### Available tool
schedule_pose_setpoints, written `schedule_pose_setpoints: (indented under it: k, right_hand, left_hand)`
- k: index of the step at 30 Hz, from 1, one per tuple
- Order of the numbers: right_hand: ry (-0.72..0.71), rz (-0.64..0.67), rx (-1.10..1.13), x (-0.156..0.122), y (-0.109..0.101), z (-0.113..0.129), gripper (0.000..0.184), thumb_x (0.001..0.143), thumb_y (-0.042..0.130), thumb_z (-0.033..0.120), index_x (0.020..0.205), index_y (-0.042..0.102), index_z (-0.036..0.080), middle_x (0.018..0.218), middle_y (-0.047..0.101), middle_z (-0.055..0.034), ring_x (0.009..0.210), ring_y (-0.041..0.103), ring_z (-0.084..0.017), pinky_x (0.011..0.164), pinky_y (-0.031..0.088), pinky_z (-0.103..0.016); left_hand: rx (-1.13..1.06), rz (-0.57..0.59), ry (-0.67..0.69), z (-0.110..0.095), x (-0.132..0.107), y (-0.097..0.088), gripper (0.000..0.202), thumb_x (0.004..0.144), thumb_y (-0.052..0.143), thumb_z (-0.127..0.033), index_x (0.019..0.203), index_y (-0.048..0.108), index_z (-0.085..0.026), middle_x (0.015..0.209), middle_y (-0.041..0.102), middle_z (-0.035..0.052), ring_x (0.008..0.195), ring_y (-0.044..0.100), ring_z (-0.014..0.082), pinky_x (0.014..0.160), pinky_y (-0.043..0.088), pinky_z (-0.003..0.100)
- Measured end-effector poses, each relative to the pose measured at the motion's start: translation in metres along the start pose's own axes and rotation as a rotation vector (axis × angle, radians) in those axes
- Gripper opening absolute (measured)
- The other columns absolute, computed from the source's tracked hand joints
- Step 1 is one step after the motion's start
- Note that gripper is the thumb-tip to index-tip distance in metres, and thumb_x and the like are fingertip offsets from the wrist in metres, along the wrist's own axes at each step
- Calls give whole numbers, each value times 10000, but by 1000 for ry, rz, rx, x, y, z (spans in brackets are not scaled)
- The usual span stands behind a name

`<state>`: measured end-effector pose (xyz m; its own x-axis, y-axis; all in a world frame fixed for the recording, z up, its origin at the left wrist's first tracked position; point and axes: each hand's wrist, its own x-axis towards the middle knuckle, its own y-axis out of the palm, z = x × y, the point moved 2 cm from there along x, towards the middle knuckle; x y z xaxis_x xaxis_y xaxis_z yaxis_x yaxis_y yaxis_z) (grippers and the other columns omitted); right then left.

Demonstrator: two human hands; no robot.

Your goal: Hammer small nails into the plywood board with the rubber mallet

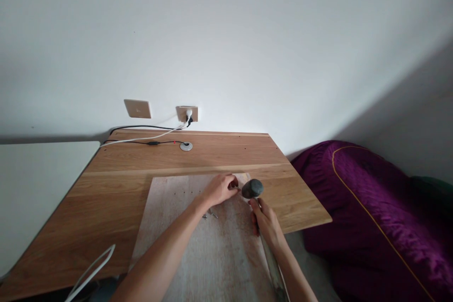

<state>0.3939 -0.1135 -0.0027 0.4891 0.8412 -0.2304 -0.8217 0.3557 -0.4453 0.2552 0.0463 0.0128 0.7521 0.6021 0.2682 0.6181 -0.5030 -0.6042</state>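
My right hand [266, 222] is wrapped round a mallet [252, 188] close to its dark, rounded head. The long handle slants down toward the bottom of the view. Just left of the head, my left hand [221, 189] has its thumb and fingers pinched together over the far right part of a whitish wooden board [208, 255]. Whatever sits between those fingertips is too small to make out. A few loose screws [213, 213] lie on the board beside my left wrist. Several small dark dots run in a row near the board's far edge.
The board lies on a wooden desk [130, 155] against a white wall. Cables [155, 138] run from a wall socket [187, 113] along the desk's back. A white panel [42, 188] stands at left, a purple covered bulk [339, 207] at right. A white loop [94, 271] is lower left.
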Motion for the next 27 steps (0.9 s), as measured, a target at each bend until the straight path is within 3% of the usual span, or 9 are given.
schedule_pose_setpoints:
  k: [7, 27]
  right_hand:
    - [-25, -27, -15, -2, -1, 4, 403, 951, 448, 638, 841, 531, 260, 503, 522, 59, 378, 532, -161, 412, 404, -262]
    - [-5, -42, 2, -1, 0, 5, 428, 908, 476, 673, 844, 535, 255, 508, 505, 67, 371, 527, -149, 393, 377, -242]
  left_hand:
    - [-11, -4, 10, 1, 0, 1, 51, 829, 746, -151, 874, 731, -170, 843, 736, 34, 745, 664, 169, 693, 466, 240]
    - [-7, 3, 49, 2, 1, 2, 110, 840, 704, -125, 912, 770, -176, 926, 769, 48, 830, 706, 188, 766, 494, 251]
